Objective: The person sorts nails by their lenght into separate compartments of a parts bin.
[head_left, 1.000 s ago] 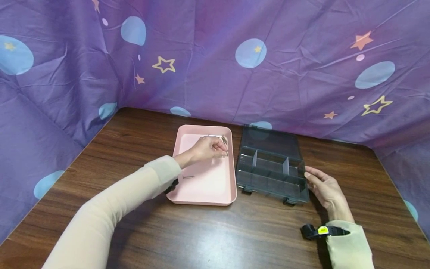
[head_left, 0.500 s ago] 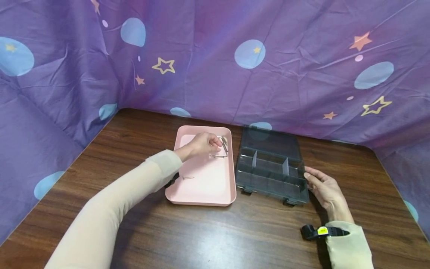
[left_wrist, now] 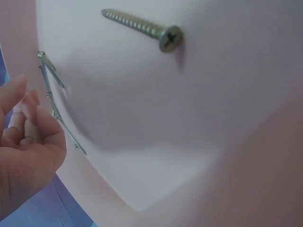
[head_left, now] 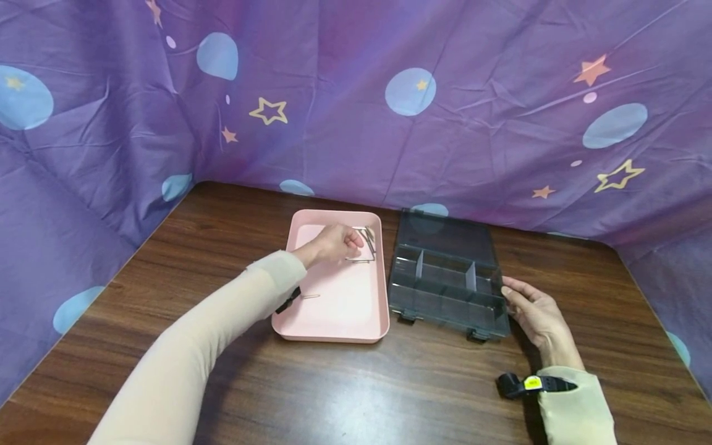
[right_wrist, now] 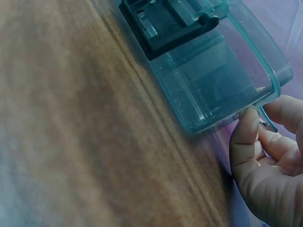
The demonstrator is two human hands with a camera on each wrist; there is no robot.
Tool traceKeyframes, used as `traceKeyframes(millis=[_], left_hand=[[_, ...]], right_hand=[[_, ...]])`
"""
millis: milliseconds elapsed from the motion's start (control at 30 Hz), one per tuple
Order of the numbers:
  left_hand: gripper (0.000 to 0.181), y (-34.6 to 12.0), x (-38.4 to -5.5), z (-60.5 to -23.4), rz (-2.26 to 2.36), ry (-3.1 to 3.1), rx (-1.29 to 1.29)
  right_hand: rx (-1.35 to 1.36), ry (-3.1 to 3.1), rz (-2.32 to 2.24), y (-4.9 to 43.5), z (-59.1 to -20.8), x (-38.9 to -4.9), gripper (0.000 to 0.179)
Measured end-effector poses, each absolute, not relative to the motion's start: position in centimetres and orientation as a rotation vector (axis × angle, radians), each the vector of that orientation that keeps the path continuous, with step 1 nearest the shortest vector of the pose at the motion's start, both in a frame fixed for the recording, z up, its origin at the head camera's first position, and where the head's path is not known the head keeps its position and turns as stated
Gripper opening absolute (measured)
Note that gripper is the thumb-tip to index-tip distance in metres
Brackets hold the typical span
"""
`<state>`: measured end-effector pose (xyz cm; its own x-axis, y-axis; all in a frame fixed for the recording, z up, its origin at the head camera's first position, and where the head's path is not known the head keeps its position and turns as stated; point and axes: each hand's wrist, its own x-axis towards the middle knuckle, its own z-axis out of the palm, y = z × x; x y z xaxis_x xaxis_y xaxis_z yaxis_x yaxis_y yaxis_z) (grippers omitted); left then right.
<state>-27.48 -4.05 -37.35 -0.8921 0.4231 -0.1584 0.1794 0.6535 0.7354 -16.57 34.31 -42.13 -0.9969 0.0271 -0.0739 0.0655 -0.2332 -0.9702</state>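
My left hand [head_left: 335, 241] reaches into a shallow pink tray [head_left: 339, 335]. Its fingers are loosely curled, thumb and forefinger apart, with nothing visible between them in the left wrist view. Several thin metal nails or screws [head_left: 369, 241] lie by the tray's right wall, right at these fingertips. A single cross-head screw [left_wrist: 137, 26] lies apart on the tray floor, large in the left wrist view. On the right, my right hand [head_left: 536, 312] pinches the right side of a dark see-through compartment box [right_wrist: 213, 90], thumb against the wall and fingers at the rim.
The box's lid [head_left: 447, 235] lies folded back behind it, and two latches [head_left: 478, 335] stick out at its front. Upright dividers [head_left: 471, 275] split its inside. A brown wooden table [head_left: 334, 395] carries everything, with a purple patterned cloth [head_left: 345, 136] hanging behind.
My left hand has drawn back slightly left from the tray's right wall, uncovering more of the metal pieces there. The right hand keeps its hold on the box.
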Motion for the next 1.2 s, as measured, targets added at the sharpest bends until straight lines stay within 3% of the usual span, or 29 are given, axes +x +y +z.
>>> traceKeyframes(millis=[1200], left_hand=[[0.021, -3.98, -27.2, -38.36, 0.934, 2.632, 0.483]], right_hand=[[0.102, 1.913, -2.438, 34.37, -42.15, -16.61, 0.029]])
